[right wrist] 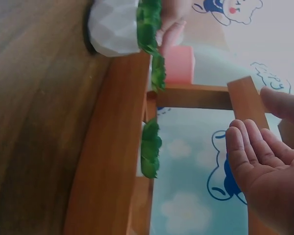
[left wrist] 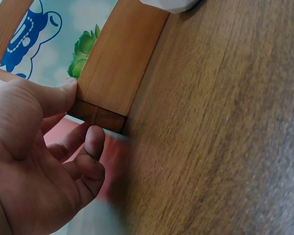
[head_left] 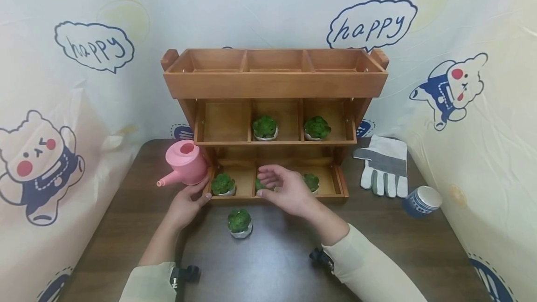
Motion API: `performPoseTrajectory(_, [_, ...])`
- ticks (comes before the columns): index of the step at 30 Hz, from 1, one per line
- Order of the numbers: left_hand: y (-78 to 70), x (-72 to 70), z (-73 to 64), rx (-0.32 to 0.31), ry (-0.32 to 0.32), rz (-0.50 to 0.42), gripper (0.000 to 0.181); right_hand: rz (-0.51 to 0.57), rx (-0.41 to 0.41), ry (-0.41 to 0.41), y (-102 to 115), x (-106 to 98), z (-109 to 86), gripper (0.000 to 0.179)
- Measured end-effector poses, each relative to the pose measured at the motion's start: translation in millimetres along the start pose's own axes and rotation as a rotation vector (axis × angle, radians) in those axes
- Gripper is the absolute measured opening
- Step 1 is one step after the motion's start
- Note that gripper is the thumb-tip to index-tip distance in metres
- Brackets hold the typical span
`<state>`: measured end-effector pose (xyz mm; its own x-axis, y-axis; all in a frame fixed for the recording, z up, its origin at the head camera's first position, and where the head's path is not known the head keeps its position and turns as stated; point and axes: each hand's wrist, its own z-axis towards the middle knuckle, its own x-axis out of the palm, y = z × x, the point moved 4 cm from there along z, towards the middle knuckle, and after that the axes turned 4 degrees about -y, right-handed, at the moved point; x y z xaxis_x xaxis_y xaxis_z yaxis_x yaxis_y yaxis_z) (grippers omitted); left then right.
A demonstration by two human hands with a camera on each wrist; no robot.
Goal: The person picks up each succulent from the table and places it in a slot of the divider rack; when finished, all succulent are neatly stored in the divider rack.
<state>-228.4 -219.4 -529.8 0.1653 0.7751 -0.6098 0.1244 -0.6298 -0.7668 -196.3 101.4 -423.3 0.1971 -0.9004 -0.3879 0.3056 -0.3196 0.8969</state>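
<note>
A three-tier wooden plant shelf stands at the back of the table. My left hand holds its bottom tier at the front left corner, thumb on the edge and fingers around the end. In front of the bottom tier's middle compartment hovers my right hand, fingers extended and nothing in them. It partly hides a small potted succulent. Other succulents sit at bottom left and bottom right. The middle tier bears two, a centre succulent and a right succulent. Another potted succulent stands on the table before the shelf.
Left of the shelf stands a pink watering can, close to my left hand. To the right lie grey and white work gloves and a blue and white can. A printed cloth backdrop surrounds the table.
</note>
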Motion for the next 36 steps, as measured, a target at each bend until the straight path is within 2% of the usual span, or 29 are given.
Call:
performPoseTrajectory(15, [1.1, -0.3, 4.1, -0.002, -0.003, -0.022, 0.069, 0.046, 0.015, 0.114, -12, 22, -7.4, 0.057])
performPoseTrajectory(25, [-0.7, 0.7, 3.3, 0.004, -0.005, -0.019, 0.068, -0.098, 0.002, 0.273, -20, 44, -14.8, 0.072])
performPoseTrajectory(36, [0.9, 0.8, 0.9, -0.006, -0.001, -0.017, 0.072, -0.218, -0.014, 0.319, -32, 64, -22.3, 0.084])
